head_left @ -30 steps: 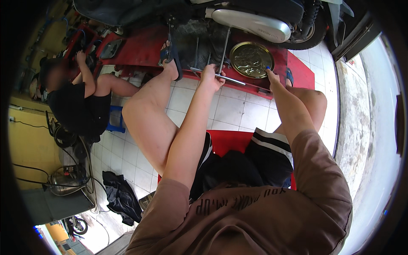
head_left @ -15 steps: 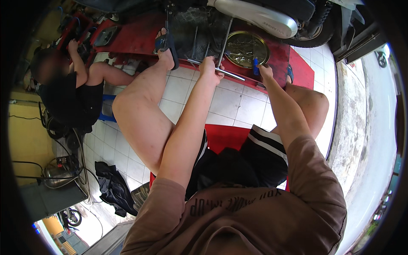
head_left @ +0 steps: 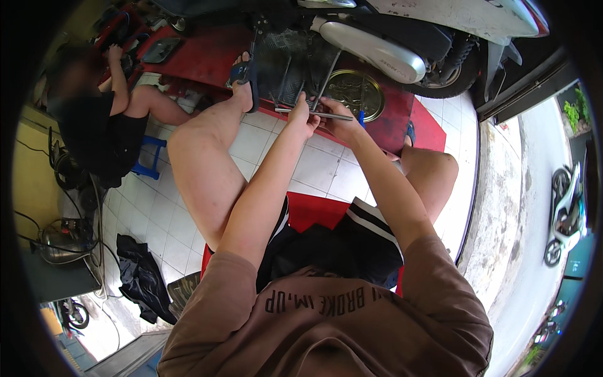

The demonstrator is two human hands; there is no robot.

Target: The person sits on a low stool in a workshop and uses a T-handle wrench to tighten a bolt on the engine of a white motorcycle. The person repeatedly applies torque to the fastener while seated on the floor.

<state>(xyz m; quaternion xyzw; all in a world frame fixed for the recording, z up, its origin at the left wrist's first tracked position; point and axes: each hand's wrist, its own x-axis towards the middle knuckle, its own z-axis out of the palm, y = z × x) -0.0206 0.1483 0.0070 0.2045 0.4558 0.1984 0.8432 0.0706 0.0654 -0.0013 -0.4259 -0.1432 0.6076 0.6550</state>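
A metal T-handle wrench (head_left: 326,81) is in my two hands over the near edge of the red platform. My left hand (head_left: 303,117) is closed round its crossbar. Close on the right, my right hand (head_left: 339,124) has its fingers closed on the bar near where the shaft meets it; part of the grip is hidden. A blue-handled tool (head_left: 362,119) shows beside my right wrist, at the near rim of a round metal pan (head_left: 380,100) with small metal parts inside. I cannot make out the tool's far end.
A motorbike (head_left: 389,60) stands on the red platform (head_left: 188,58) ahead. Thin metal rods (head_left: 288,70) show on the dark ribbed surface. At left, another person (head_left: 85,119) sits by a blue stool (head_left: 149,157). Dark cloth (head_left: 146,276) lies on the tiles; a road runs at right.
My right hand has let go of the blue-handled tool by the pan and moved left to the wrench. My left hand keeps its hold. The whole view has shifted slightly.
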